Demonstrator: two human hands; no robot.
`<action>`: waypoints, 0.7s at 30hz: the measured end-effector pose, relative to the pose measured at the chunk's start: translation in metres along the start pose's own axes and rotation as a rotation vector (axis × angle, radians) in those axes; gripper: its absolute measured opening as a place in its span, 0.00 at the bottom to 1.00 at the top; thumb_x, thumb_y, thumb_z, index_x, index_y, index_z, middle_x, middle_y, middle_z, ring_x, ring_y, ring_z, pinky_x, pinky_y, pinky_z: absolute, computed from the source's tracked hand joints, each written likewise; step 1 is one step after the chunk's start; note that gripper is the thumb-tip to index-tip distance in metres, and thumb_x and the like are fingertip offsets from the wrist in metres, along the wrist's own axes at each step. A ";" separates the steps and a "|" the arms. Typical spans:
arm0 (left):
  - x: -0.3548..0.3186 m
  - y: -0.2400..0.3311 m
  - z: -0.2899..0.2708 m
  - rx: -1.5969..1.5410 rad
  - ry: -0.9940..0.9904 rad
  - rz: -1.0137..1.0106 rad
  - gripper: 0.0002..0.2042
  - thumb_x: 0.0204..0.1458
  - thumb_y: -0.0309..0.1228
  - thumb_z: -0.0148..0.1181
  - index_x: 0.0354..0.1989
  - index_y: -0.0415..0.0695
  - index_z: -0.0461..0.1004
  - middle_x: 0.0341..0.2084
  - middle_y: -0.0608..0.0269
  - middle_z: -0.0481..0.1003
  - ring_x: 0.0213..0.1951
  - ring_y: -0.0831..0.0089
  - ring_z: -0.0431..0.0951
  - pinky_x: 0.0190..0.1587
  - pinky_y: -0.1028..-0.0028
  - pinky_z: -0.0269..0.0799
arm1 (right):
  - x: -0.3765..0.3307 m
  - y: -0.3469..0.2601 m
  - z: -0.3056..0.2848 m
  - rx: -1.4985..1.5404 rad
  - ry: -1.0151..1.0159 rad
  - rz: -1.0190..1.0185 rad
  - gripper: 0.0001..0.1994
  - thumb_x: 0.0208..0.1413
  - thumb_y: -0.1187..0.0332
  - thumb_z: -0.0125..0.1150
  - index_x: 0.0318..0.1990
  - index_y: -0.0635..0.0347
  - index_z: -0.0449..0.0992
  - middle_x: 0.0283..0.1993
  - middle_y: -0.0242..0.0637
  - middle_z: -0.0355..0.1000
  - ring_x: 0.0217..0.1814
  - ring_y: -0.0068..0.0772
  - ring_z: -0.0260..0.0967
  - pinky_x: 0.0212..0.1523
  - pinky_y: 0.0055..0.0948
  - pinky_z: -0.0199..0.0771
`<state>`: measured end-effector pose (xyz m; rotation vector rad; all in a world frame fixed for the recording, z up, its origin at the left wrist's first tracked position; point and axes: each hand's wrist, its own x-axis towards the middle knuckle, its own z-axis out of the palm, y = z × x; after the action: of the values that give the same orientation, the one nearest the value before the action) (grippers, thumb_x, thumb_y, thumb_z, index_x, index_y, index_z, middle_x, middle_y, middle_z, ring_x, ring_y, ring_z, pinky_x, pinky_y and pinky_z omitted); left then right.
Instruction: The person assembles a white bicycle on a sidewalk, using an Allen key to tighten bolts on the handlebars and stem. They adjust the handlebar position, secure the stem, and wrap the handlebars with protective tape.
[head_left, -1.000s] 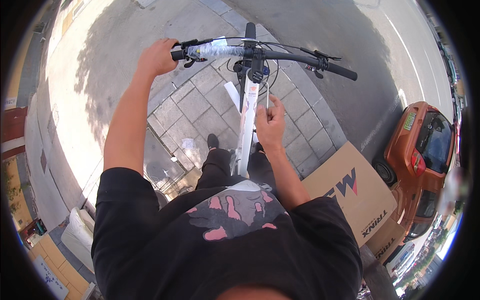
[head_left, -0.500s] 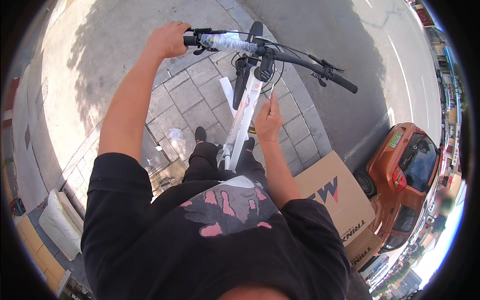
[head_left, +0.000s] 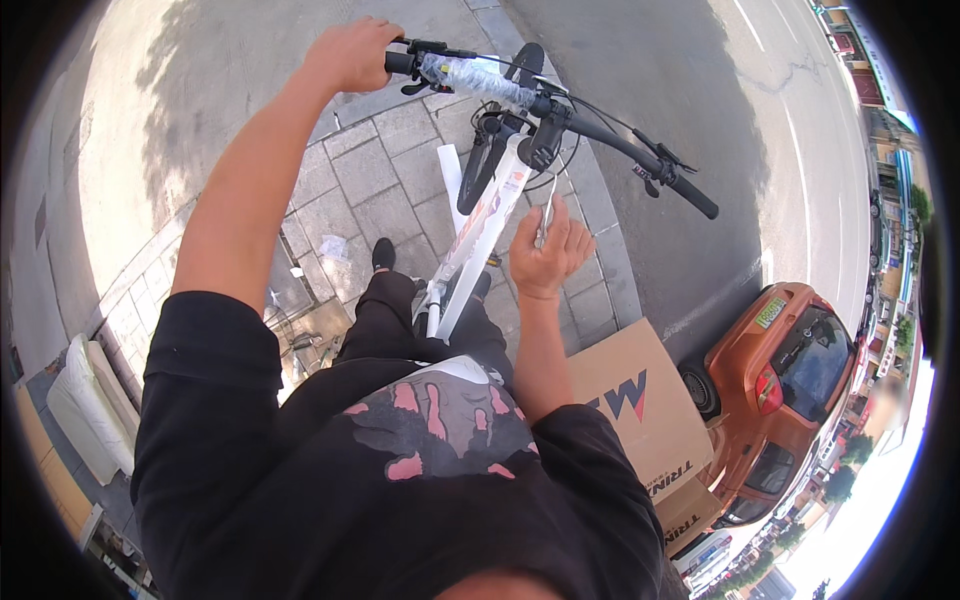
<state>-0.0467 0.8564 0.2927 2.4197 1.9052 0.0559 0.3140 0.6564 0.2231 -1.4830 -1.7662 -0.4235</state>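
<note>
A bicycle with a white frame (head_left: 487, 215) stands between my legs, its front wheel (head_left: 481, 172) pointing away from me. My left hand (head_left: 353, 55) is wrapped around the left end of the black handlebar (head_left: 612, 133). Clear plastic wrap (head_left: 477, 80) covers the bar between that hand and the stem (head_left: 546, 140). Just right of the frame, below the stem, my right hand (head_left: 550, 258) is closed on a slim silvery tool (head_left: 551, 205). The tool points up toward the cables; its exact kind is too small to make out.
Paving slabs (head_left: 370, 180) lie underfoot, with a scrap of clear plastic (head_left: 334, 247) on them. Large cardboard boxes (head_left: 640, 400) stand at my right, and beyond them an orange car (head_left: 775, 400) is on the road. A pale padded object (head_left: 92, 405) lies at far left.
My right hand has turned and shifted slightly lower and away from the frame, showing more of its fingers and the tool. The left hand keeps its hold on the handlebar. The view has shifted somewhat.
</note>
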 end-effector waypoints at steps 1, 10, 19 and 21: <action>0.001 -0.001 0.003 -0.019 0.011 -0.003 0.25 0.52 0.31 0.67 0.62 0.54 0.80 0.56 0.63 0.82 0.61 0.57 0.81 0.60 0.54 0.82 | 0.000 0.000 0.000 0.022 0.001 -0.009 0.18 0.64 0.68 0.72 0.60 0.59 0.83 0.36 0.31 0.74 0.36 0.38 0.68 0.44 0.42 0.64; 0.006 -0.009 0.009 -0.045 0.099 0.087 0.13 0.44 0.36 0.68 0.39 0.48 0.83 0.42 0.50 0.85 0.49 0.45 0.85 0.48 0.48 0.83 | 0.042 0.008 -0.008 0.147 0.098 -0.101 0.20 0.66 0.67 0.71 0.62 0.64 0.80 0.39 0.29 0.73 0.42 0.36 0.65 0.51 0.41 0.62; 0.006 0.000 -0.002 -0.037 0.001 0.008 0.15 0.45 0.36 0.67 0.42 0.49 0.84 0.43 0.50 0.84 0.50 0.45 0.84 0.50 0.48 0.83 | 0.112 0.017 0.012 0.277 0.205 -0.010 0.25 0.70 0.65 0.69 0.66 0.72 0.73 0.46 0.38 0.70 0.47 0.33 0.67 0.56 0.38 0.69; 0.005 -0.001 -0.001 -0.048 0.016 0.023 0.15 0.45 0.37 0.68 0.43 0.49 0.84 0.43 0.50 0.84 0.50 0.46 0.84 0.51 0.48 0.83 | 0.120 0.026 0.022 0.289 0.203 0.011 0.26 0.70 0.63 0.69 0.66 0.73 0.71 0.47 0.40 0.70 0.47 0.33 0.67 0.56 0.38 0.70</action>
<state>-0.0464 0.8619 0.2937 2.4170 1.8606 0.1206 0.3285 0.7601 0.2914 -1.2028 -1.5832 -0.2879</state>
